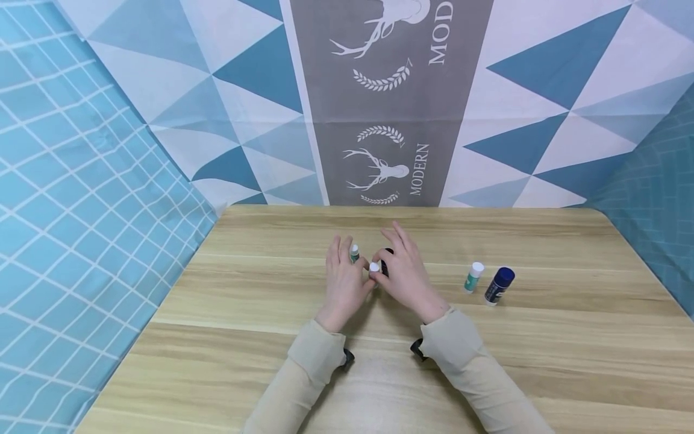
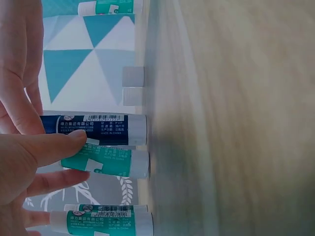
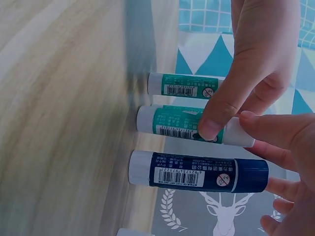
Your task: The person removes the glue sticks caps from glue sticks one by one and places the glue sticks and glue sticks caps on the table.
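Note:
A green glue stick [image 3: 179,123] with a white cap [image 1: 374,267] stands upright between the two hands. My left hand [image 1: 345,286] pinches its green body, thumb [image 3: 211,129] laid along the label. At the top, my right hand [image 1: 405,274] holds the white cap between thumb and index finger, its other fingers spread. Right beside it stands a navy glue stick [image 3: 197,172], partly behind the right hand in the head view. Another green glue stick [image 1: 355,253] is upright by the left fingers. The left wrist view shows one more green stick [image 2: 106,208] partly hidden behind it.
To the right on the wooden table [image 1: 569,349] stand a green glue stick [image 1: 474,277] and a navy glue stick [image 1: 499,286]. Two small pale blocks [image 2: 133,77] appear farther back in the left wrist view. A patterned cloth [image 1: 379,120] hangs behind the table.

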A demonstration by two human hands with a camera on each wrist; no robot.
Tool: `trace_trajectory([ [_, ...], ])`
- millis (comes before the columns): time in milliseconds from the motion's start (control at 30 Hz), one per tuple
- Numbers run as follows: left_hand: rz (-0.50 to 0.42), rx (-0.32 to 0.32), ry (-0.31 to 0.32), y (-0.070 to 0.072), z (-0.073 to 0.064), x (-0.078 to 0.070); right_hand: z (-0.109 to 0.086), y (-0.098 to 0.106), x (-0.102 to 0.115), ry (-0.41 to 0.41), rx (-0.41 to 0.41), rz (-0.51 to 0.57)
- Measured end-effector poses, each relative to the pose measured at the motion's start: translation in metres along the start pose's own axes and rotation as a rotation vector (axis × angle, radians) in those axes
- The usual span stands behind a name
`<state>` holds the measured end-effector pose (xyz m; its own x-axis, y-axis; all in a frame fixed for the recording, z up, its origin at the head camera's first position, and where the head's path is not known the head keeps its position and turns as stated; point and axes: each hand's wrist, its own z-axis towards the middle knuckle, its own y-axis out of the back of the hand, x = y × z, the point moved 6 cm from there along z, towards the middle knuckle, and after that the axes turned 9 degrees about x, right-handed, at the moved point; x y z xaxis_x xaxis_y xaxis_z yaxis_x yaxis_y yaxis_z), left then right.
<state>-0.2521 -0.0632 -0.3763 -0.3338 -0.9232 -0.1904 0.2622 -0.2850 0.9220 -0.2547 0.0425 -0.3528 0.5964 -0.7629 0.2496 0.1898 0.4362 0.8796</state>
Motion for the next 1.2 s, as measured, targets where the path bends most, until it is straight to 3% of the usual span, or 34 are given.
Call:
trace_trajectory([
  [233,-0.014,0.004,-0.015,0.003,-0.003,-0.004,-0.006,0.004,-0.001,-0.022,-0.005,0.039],
  [567,-0.060,-0.119,-0.067,0.020,-0.008,-0.013,-0.018,0.015,-0.006,-0.084,-0.026,0.104],
  [733,-0.066,-0.182,-0.102,0.030,-0.009,-0.018,-0.027,0.023,-0.008,-0.093,-0.109,0.199],
  [900,-0.070,-0.254,-0.152,0.039,-0.010,-0.023,-0.034,0.031,-0.013,-0.129,-0.143,0.313],
  [1067,-0.105,-0.289,-0.195,0.045,-0.010,-0.028,-0.038,0.035,-0.017,-0.156,-0.143,0.399],
  [1200,-0.099,-0.277,-0.202,0.047,-0.011,-0.031,-0.039,0.035,-0.019,-0.201,-0.088,0.466],
])
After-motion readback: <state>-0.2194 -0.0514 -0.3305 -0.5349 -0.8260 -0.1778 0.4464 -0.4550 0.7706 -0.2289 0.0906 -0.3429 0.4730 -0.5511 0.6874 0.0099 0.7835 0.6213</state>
